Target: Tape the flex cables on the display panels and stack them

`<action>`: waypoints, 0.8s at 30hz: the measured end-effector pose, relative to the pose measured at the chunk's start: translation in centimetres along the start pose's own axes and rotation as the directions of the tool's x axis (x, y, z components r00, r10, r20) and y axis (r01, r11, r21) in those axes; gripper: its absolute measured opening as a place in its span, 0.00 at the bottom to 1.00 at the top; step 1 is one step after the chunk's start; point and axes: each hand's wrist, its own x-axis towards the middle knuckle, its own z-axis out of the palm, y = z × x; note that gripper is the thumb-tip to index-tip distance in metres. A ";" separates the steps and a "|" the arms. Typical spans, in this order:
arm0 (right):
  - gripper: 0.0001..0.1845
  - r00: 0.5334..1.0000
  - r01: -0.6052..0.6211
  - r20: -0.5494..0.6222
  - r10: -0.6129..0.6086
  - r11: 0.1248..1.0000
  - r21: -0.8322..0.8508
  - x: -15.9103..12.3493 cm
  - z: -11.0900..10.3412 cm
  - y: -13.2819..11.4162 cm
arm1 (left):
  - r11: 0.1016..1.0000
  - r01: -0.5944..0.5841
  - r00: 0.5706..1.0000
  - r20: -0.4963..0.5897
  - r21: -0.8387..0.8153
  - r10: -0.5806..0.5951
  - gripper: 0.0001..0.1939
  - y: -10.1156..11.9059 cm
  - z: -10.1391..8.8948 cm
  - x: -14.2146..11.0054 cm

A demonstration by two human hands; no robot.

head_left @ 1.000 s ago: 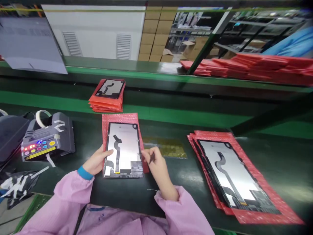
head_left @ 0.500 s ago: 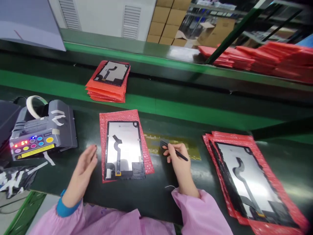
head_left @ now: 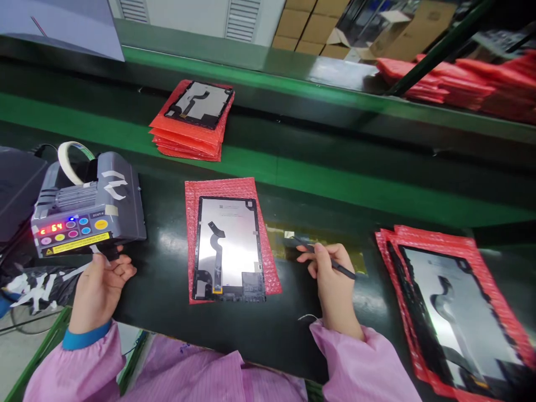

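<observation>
At the front of the grey tape dispenser (head_left: 119,195), my left hand (head_left: 100,287) pinches a pale strip of tape (head_left: 99,254) between thumb and fingers. My right hand (head_left: 333,273) grips black tweezers (head_left: 345,269), their tip pointing left over a yellowish transparent sheet (head_left: 278,245) on the bench. A small whitish piece (head_left: 288,235) shows at the tip; whether it is held or lies on the sheet, I cannot tell. Between my hands a display panel (head_left: 234,240), silver back up with a flex cable (head_left: 218,262), lies on a red bubble-wrap bag (head_left: 192,223).
More panels (head_left: 452,312) lie on red bags (head_left: 494,279) at the right. Behind stands a stack of red bags (head_left: 188,139) topped by another panel (head_left: 201,106). Red bags (head_left: 460,84) fill the shelf at the upper right. Tape scraps (head_left: 37,290) hang at the left edge.
My left hand has let go of the panel and moved left to the dispenser's tape. My right hand has moved right with the tweezers, from the panel's edge to the yellowish sheet.
</observation>
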 end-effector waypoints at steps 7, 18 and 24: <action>0.22 0.994 0.094 0.054 -0.095 0.995 0.022 -5.4 1.3 -1.1 | 0.979 0.018 0.998 0.062 0.204 -0.032 0.30 0.6 -0.4 -2.1; 0.18 0.978 0.100 0.170 -0.119 0.988 0.118 -10.4 3.1 -1.6 | 0.980 -0.088 0.981 0.188 0.176 0.055 0.24 1.1 -1.4 -3.5; 0.19 0.977 -0.036 0.213 0.010 0.993 0.115 -13.6 5.2 -1.6 | 0.802 -0.471 0.829 0.494 0.368 0.261 0.17 -1.2 0.4 -5.2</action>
